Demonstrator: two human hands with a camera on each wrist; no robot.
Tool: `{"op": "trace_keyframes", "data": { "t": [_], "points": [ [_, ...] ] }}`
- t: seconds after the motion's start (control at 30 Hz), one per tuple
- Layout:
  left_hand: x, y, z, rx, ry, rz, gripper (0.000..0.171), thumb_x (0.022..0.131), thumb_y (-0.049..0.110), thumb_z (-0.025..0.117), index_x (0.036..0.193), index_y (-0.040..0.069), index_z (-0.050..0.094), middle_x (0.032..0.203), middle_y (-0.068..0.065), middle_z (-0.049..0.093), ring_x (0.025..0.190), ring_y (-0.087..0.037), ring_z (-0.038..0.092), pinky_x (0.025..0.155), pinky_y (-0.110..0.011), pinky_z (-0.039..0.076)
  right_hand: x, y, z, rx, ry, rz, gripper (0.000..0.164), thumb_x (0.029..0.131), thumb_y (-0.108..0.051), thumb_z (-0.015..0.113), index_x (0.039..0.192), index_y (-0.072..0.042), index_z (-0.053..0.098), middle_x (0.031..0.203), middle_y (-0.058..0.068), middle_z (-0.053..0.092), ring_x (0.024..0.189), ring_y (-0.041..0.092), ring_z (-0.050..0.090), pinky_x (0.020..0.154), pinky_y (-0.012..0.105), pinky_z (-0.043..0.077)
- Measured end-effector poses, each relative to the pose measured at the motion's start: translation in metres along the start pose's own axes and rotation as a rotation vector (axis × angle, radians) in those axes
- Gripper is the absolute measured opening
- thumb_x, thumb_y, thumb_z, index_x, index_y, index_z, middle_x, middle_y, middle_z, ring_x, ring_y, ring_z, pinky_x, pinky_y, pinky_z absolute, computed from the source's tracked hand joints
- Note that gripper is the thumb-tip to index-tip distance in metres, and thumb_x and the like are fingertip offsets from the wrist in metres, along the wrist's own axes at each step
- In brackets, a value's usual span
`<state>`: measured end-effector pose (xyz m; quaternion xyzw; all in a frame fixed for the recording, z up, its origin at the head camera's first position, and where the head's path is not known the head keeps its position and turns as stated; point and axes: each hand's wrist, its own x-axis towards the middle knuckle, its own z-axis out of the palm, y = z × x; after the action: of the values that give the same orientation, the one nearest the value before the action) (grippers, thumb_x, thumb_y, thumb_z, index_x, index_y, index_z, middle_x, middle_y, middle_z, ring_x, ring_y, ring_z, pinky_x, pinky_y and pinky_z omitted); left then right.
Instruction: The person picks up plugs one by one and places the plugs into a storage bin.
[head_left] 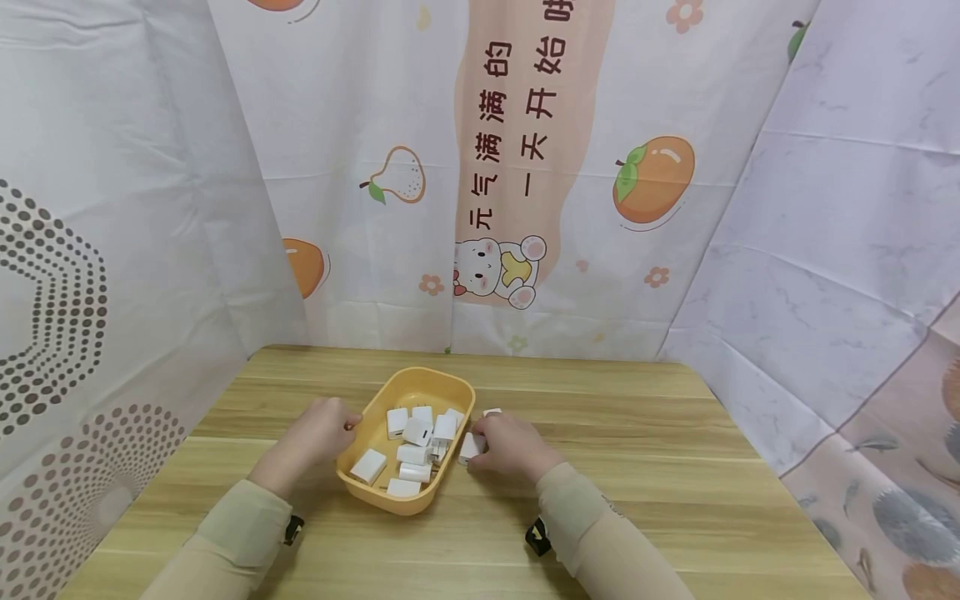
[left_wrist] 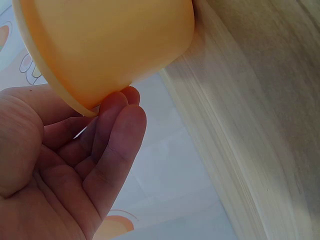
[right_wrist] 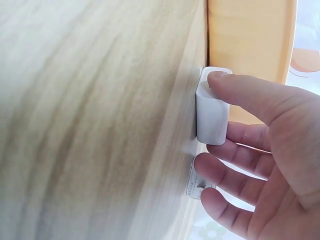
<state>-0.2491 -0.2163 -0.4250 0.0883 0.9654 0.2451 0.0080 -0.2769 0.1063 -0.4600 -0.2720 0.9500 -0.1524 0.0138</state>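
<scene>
A yellow plastic basket (head_left: 390, 502) stands on the table, holding several white charger plugs (head_left: 368, 467). At its left side my left hand (head_left: 321, 432) pinches the rim; in the left wrist view the fingers (left_wrist: 125, 130) lie against the outer wall, and the thumb is partly hidden by the rim. To the right of the basket my right hand (head_left: 513, 447) grips a white charger plug (right_wrist: 212, 115) between thumb and fingers, low at the tabletop. Another charger plug (right_wrist: 195, 181), with printing on its face, lies just beyond, beside the lower fingers.
The wood-grain table (head_left: 637, 467) extends in front and to both sides. Behind it hangs a white printed curtain (head_left: 375, 275) with fruit drawings, and further cloths (head_left: 810, 250) hang at the left and right.
</scene>
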Motion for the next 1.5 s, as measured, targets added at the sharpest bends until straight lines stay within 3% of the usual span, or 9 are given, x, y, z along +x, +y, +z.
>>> {"op": "trace_keyframes", "data": {
  "t": [0.27,0.47,0.7,0.83,0.97,1.3,1.5],
  "points": [
    [0.002,-0.001,0.000,0.001,-0.006,-0.001,0.030,0.090,-0.001,0.064,0.117,-0.006,0.072,0.121,-0.025,0.068,0.055,-0.014,0.050,0.049,-0.027,0.043,0.000,0.002,0.001,0.001,0.008,-0.010,0.028,0.079,-0.034,0.083,0.075,-0.021,0.059,0.072,-0.007,0.051,0.066,0.011,0.049,0.054,0.030,0.040],
    [0.002,-0.001,0.000,-0.003,-0.013,-0.008,0.029,0.090,-0.001,0.064,0.118,-0.007,0.072,0.121,-0.025,0.068,0.058,-0.015,0.052,0.050,-0.028,0.045,-0.002,0.001,-0.002,0.006,0.018,-0.007,0.024,0.079,-0.034,0.083,0.082,-0.019,0.064,0.074,-0.007,0.052,0.068,0.011,0.049,0.055,0.030,0.041],
    [0.001,-0.001,0.001,-0.013,-0.019,-0.020,0.030,0.089,-0.002,0.064,0.118,-0.007,0.072,0.121,-0.025,0.068,0.063,-0.017,0.056,0.053,-0.029,0.047,-0.006,0.003,-0.008,0.069,0.021,0.021,0.024,0.080,-0.033,0.082,0.084,-0.018,0.063,0.074,-0.006,0.054,0.069,0.012,0.051,0.058,0.032,0.042],
    [0.001,-0.002,0.001,-0.015,-0.016,-0.016,0.029,0.089,-0.002,0.064,0.117,-0.007,0.072,0.120,-0.025,0.068,0.066,-0.018,0.058,0.055,-0.029,0.048,-0.007,0.008,-0.013,0.124,0.015,0.050,0.024,0.081,-0.033,0.082,0.095,-0.019,0.069,0.079,-0.007,0.058,0.072,0.013,0.054,0.061,0.032,0.045],
    [0.002,-0.002,0.000,-0.011,-0.011,0.000,0.029,0.089,-0.002,0.064,0.117,-0.007,0.072,0.120,-0.026,0.068,0.066,-0.017,0.058,0.054,-0.028,0.048,-0.007,0.014,-0.019,0.111,0.034,0.029,0.031,0.081,-0.035,0.084,0.102,-0.016,0.071,0.081,-0.008,0.060,0.072,0.012,0.054,0.061,0.031,0.046],
    [0.002,-0.001,-0.001,0.001,-0.006,0.010,0.030,0.089,-0.002,0.064,0.117,-0.006,0.072,0.120,-0.025,0.068,0.062,-0.016,0.056,0.053,-0.028,0.047,-0.012,0.024,-0.041,0.139,0.107,-0.008,0.025,0.082,-0.029,0.084,0.098,-0.015,0.072,0.089,-0.007,0.067,0.080,0.014,0.060,0.070,0.033,0.050],
    [0.001,-0.001,-0.001,0.010,-0.001,0.012,0.029,0.089,-0.002,0.065,0.117,-0.006,0.073,0.119,-0.025,0.068,0.065,-0.017,0.058,0.054,-0.028,0.048,-0.016,0.025,-0.056,0.120,0.146,0.007,0.033,0.081,-0.028,0.085,0.106,-0.010,0.073,0.093,-0.005,0.066,0.086,0.020,0.063,0.073,0.035,0.050]
  ]
}}
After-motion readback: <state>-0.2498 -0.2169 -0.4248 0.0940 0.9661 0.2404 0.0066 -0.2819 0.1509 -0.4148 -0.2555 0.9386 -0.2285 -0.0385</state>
